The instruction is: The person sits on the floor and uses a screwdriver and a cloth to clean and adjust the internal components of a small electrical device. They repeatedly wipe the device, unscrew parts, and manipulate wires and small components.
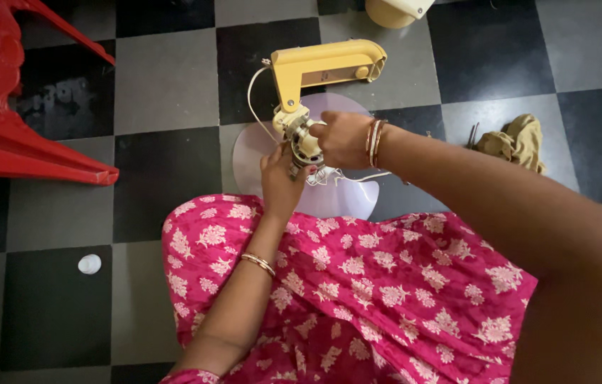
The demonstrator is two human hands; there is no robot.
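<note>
Our left hand [279, 178] clamped round the small motor [304, 142] at its seven o'clock, our right hand [343, 139] gripping it at three o'clock, yellow housing [322, 67] at twelve, pale round base [329, 195] on checkered floor [166, 85]

A fan motor [301, 139] sits on the floor [166, 85] near the middle of the frame, and the fan blades [336, 195] lie under it. An arm-shaped housing [326, 65] sticks up and to the right from the motor. The left hand [281, 178] touches the motor from below. The right hand [343, 139] holds it from the right. A chair [9, 92] fills the upper left. A cloth [518, 142] lies at the right. A small round cap [89, 264] lies at the lower left. A cord [254, 99] loops left of the motor.
</note>
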